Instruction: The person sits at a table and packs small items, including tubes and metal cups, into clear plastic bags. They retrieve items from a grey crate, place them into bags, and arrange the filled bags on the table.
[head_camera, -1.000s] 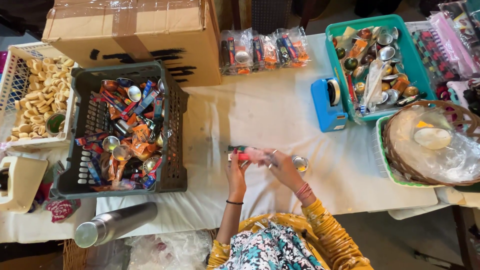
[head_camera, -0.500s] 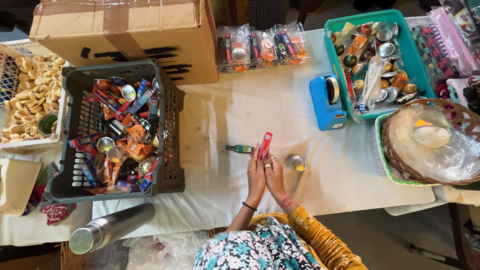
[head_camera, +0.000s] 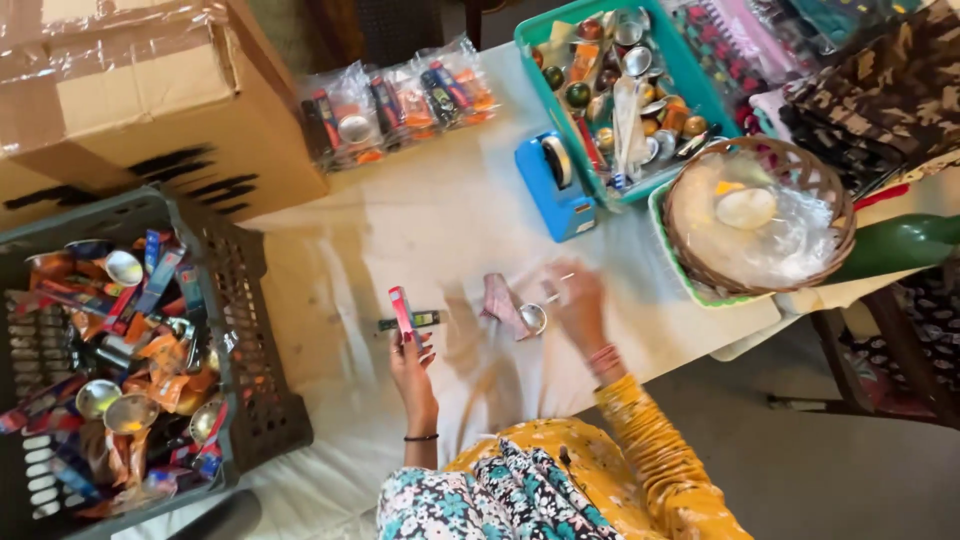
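Observation:
My left hand holds a slim red packet upright over the white cloth-covered table. Just beyond it lies a small dark tube flat on the cloth. My right hand reaches to the right of it, its fingers by a small shiny metal bowl and a pinkish patterned pouch. The right hand is blurred, so I cannot tell whether it grips anything.
A dark plastic crate full of packets and metal bowls stands at the left, a cardboard box behind it. At the back lie bagged sets, a blue tape dispenser, a teal bin and a wicker basket.
The hands have come apart: the left keeps the red packet, the right has swung right to the metal bowl. A pinkish pouch now lies by the bowl. The view has shifted right.

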